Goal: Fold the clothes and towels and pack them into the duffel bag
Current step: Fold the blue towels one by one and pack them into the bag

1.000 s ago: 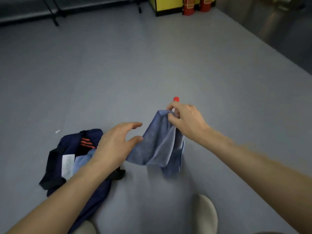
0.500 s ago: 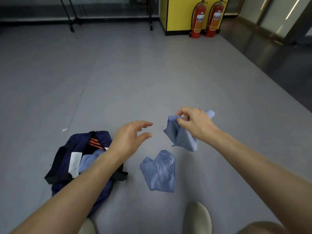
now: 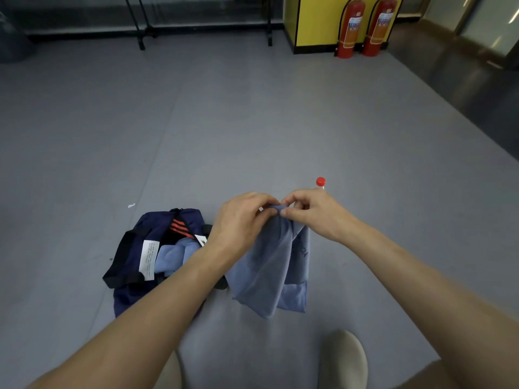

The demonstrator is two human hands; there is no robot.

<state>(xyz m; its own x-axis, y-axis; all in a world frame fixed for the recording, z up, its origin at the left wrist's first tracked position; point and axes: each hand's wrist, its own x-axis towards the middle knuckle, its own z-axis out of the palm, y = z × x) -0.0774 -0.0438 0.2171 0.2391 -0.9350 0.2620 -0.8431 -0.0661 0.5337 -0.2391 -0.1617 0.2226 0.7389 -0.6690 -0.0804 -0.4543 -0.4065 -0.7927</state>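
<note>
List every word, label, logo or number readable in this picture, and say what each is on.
Nothing reads clearly.
White label on the duffel bag: print too small to read.
Small white tag at the bag's mouth: black mark, illegible.
Labels on the two fire extinguishers: blurred.
Dark lettering on the blue cloth: unreadable.

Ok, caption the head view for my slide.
Left hand and right hand pinch the top of a blue cloth beside the open duffel bag.
</note>
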